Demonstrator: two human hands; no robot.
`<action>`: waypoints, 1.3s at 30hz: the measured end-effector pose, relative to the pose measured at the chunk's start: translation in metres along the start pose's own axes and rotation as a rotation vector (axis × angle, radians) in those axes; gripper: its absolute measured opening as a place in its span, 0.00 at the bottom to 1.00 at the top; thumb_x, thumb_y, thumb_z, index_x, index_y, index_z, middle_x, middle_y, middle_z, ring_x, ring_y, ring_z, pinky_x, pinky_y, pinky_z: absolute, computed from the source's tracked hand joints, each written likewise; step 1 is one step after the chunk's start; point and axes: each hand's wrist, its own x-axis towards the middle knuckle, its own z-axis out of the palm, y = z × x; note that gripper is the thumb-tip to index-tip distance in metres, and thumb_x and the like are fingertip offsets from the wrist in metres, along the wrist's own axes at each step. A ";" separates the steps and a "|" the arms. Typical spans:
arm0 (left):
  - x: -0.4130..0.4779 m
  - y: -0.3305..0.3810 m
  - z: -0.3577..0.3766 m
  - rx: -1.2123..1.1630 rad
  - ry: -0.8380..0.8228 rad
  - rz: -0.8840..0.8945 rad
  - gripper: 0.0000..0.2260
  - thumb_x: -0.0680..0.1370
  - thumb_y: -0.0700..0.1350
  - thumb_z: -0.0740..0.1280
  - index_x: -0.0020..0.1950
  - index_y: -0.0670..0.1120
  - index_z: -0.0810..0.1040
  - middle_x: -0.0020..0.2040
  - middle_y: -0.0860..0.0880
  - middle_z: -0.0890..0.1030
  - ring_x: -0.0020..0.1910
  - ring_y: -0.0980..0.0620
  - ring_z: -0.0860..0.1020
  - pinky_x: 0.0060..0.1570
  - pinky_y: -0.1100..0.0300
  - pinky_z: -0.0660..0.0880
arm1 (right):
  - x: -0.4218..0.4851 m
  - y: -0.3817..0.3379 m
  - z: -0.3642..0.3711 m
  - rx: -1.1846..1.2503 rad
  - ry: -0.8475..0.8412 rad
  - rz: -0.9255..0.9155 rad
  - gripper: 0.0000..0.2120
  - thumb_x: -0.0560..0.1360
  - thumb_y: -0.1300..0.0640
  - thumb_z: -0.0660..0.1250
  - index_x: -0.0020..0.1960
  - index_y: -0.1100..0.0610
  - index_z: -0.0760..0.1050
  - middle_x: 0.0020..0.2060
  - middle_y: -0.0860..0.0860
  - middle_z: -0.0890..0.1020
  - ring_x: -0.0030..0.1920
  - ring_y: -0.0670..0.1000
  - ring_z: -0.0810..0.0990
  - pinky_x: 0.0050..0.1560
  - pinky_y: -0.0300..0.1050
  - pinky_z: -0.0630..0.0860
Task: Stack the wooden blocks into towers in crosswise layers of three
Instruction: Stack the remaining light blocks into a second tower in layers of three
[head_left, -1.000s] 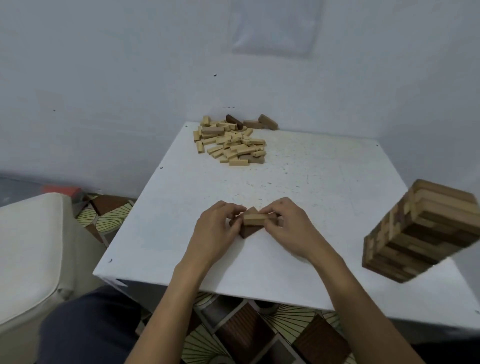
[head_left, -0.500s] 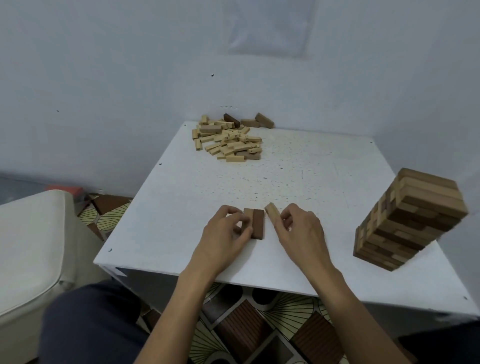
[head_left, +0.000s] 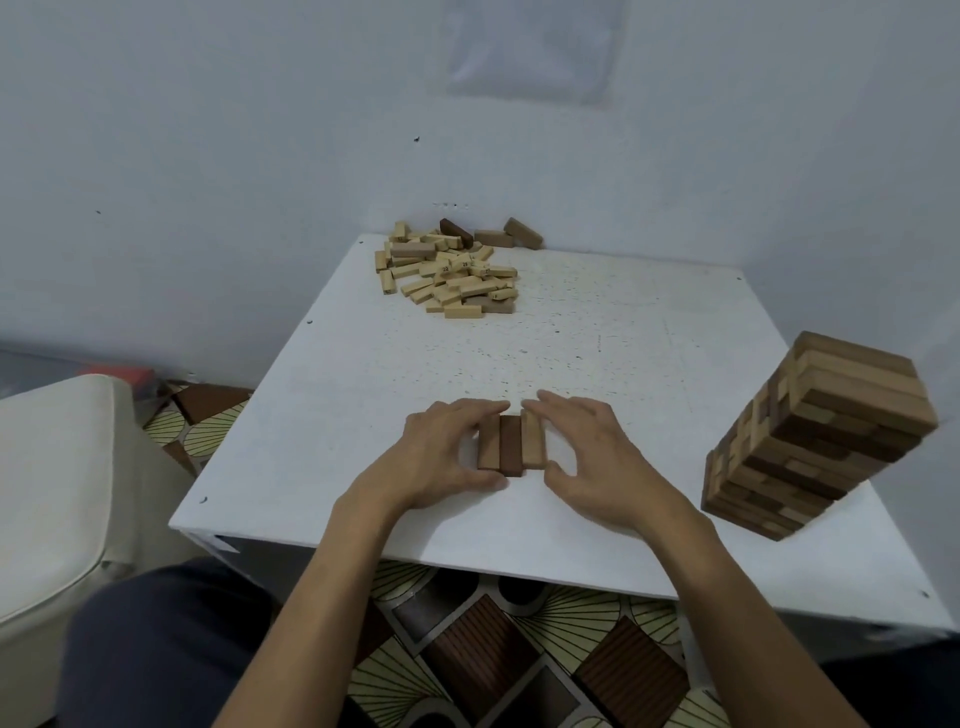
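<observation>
First layer of a new tower is being squared up. The row (head_left: 511, 441) of three blocks lies flat on the table (head_left: 597, 338), near the front edge and between both hands: mid-brown, dark, pale from left to right, sides touching.

Left grip (head_left: 441, 457) is clamped on the row lengthwise, with curled fingers over the far end and the thumb at the near end. Right grip (head_left: 587, 457) is apart and holds nothing. Its fingertips are at the far end of the pale block and its thumb is just beside the near corner; contact there is unclear.

Each block's long axis points away from the person, toward the far edge. The near ends look slightly uneven.

Next move, as I judge it: let go, reach to the pile (head_left: 449, 270) at the far left corner, and fetch three more. These go on top with the long axis left-right, across the row. A finished tower (head_left: 810, 436) stands well apart on the right.
</observation>
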 end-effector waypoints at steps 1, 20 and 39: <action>0.000 0.000 0.000 -0.032 0.003 0.001 0.36 0.71 0.55 0.76 0.75 0.61 0.64 0.70 0.59 0.70 0.67 0.56 0.68 0.70 0.51 0.61 | 0.001 0.002 0.000 0.011 -0.024 -0.009 0.31 0.77 0.55 0.65 0.77 0.41 0.59 0.77 0.40 0.60 0.77 0.48 0.50 0.76 0.50 0.57; 0.005 0.000 -0.003 -0.076 -0.009 0.022 0.39 0.71 0.54 0.77 0.77 0.61 0.61 0.69 0.62 0.72 0.66 0.59 0.64 0.65 0.61 0.58 | 0.008 0.007 -0.005 0.139 -0.046 0.021 0.43 0.68 0.43 0.77 0.76 0.36 0.57 0.69 0.30 0.66 0.76 0.39 0.50 0.72 0.44 0.56; -0.012 0.016 -0.036 -0.098 -0.009 0.039 0.51 0.68 0.56 0.79 0.80 0.61 0.47 0.60 0.70 0.71 0.68 0.57 0.67 0.68 0.56 0.62 | -0.002 -0.022 -0.023 0.102 0.031 -0.076 0.42 0.68 0.45 0.77 0.75 0.36 0.60 0.63 0.32 0.73 0.65 0.37 0.63 0.57 0.28 0.61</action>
